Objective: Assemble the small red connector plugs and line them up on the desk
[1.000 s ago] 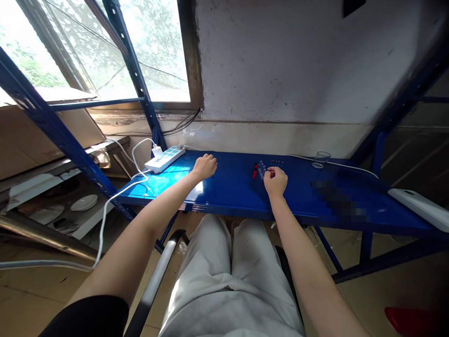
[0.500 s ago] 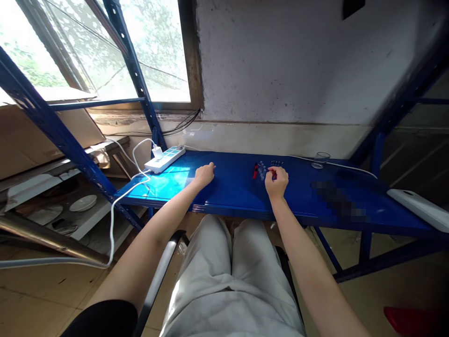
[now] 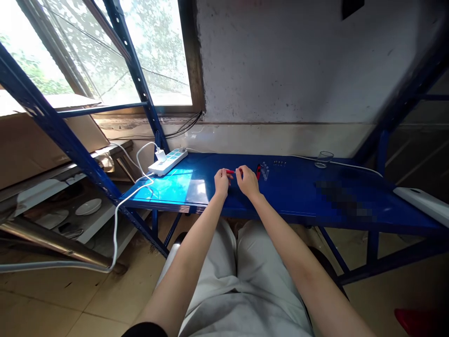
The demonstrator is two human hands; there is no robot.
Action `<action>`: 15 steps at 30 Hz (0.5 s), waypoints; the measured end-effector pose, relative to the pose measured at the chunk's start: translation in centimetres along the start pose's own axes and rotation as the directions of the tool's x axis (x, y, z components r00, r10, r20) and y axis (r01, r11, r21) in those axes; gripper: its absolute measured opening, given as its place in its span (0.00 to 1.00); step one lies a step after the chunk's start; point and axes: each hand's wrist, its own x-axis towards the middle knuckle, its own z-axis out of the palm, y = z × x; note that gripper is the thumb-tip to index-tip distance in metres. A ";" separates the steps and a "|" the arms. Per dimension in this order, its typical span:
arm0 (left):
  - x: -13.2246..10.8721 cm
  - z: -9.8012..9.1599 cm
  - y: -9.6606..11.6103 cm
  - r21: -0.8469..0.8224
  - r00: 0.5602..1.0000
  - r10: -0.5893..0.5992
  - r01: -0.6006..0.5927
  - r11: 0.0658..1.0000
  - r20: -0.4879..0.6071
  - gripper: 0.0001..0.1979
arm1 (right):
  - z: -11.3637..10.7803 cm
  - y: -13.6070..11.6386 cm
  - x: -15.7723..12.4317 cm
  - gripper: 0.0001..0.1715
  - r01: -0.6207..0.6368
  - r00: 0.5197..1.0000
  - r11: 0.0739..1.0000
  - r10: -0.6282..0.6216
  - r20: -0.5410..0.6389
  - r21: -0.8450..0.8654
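Note:
My left hand (image 3: 221, 180) and my right hand (image 3: 247, 180) are close together over the blue metal shelf (image 3: 287, 196). Both are closed in a pinch on a small red object (image 3: 230, 172) held between them. Just to the right of my right hand lie another small red piece (image 3: 258, 171) and a cluster of small clear parts (image 3: 264, 171). A row of tiny dark parts (image 3: 279, 163) sits a little farther back.
A white power strip (image 3: 167, 161) with a plugged charger and white cable lies at the shelf's left end. A clear glass (image 3: 322, 159) stands at the back right, a white flat object (image 3: 423, 202) at the far right. Blue rack posts (image 3: 63, 135) frame the window.
My right hand left the clear parts and moved left with a small red object. My left hand came right from the shelf surface to meet it. The view shifted slightly.

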 end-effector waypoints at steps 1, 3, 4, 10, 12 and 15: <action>-0.3 0.0 0.0 -0.011 1.000 0.004 -0.003 1.000 0.009 0.17 | 0.2 0.1 -0.2 0.17 -0.014 1.000 1.000 0.013 0.019 0.015; -0.8 -0.1 0.2 0.007 0.999 0.026 -0.026 1.000 0.043 0.16 | 0.3 0.2 -0.7 0.18 -0.025 0.998 0.999 0.022 0.056 0.046; -1.0 -0.2 0.3 0.038 0.997 0.039 -0.041 0.998 0.061 0.16 | 0.3 0.3 -0.9 0.18 -0.024 0.997 0.998 0.020 0.071 0.058; -1.9 -0.1 0.8 0.208 0.989 0.083 -0.108 0.972 0.124 0.16 | 0.1 0.5 -1.2 0.21 -0.065 0.995 0.996 0.060 0.082 0.055; -1.9 -0.1 0.8 0.153 0.986 0.097 -0.118 0.981 0.139 0.16 | 0.1 0.5 -1.2 0.22 -0.092 0.992 0.995 0.088 0.088 0.042; -1.9 -0.2 0.9 0.084 0.981 0.116 -0.130 0.988 0.158 0.16 | -0.1 0.4 -1.3 0.23 -0.103 0.989 0.994 0.097 0.113 0.048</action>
